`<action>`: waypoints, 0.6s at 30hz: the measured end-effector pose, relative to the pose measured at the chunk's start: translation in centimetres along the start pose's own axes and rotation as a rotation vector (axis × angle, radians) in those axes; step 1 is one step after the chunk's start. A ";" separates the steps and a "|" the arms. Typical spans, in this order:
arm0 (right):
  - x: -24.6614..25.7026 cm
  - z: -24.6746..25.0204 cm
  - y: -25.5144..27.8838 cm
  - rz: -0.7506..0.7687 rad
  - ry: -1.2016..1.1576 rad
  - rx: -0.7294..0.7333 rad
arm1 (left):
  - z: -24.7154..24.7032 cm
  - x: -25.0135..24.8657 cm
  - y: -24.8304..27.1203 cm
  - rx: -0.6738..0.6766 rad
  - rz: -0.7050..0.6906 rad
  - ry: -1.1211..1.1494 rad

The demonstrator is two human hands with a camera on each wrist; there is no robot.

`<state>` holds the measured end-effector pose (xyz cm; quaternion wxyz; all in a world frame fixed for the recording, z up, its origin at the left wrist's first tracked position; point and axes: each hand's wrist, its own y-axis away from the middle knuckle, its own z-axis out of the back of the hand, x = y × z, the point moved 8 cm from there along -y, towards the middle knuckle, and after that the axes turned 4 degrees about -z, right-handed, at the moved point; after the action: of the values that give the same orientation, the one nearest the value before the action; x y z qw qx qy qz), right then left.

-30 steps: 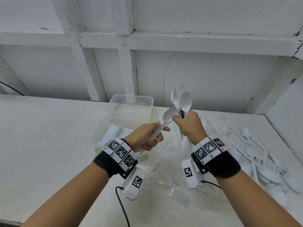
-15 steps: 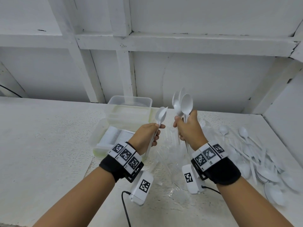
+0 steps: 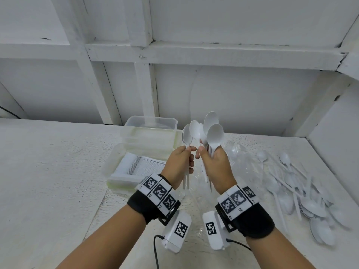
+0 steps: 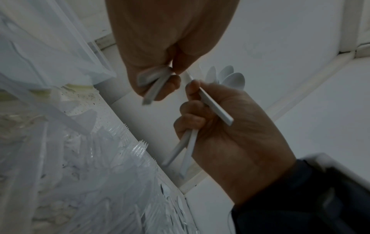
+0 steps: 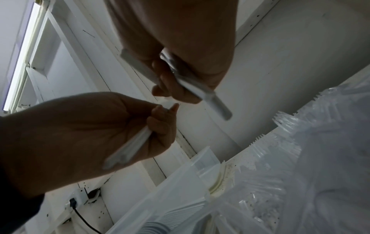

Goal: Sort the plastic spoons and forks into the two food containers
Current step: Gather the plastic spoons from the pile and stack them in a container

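Both hands hold white plastic spoons upright over the table, knuckles almost touching. My left hand [image 3: 189, 156] grips two spoon handles [image 3: 186, 181], with a bowl [image 3: 186, 136] above the fist. My right hand [image 3: 206, 158] grips a fan of several spoons [image 3: 214, 135]. In the left wrist view the left hand [image 4: 160, 82] and right hand [image 4: 200, 107] both curl round handles. Behind stand a clear food container [image 3: 151, 124] and a nearer one [image 3: 114, 162] with a stack of white cutlery [image 3: 139, 166] inside.
A loose heap of white spoons [image 3: 310, 202] lies on the table at the right. A clear plastic bag with clear forks [image 3: 244, 162] sits under and beyond the hands. Walls close off the back and right. Cables [image 3: 155, 249] trail from the wrist cameras.
My left hand has turned its spoons upright and brought them in beside the right hand's bundle. Both hands sit closer together than before.
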<state>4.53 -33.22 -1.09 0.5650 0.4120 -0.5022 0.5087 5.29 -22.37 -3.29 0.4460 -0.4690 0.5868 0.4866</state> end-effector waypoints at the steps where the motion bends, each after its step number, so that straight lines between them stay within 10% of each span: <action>1: 0.0 -0.1 0.1 0.005 -0.004 0.012 | 0.0 0.0 0.0 0.005 -0.001 -0.004; 18: -0.4 -1.8 0.7 -0.078 -0.081 0.225 | 0.5 0.8 0.2 0.127 0.136 0.287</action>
<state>4.08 -31.46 -1.77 0.5137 0.5124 -0.4480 0.5224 4.96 -21.91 -4.15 0.3523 -0.4640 0.7043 0.4056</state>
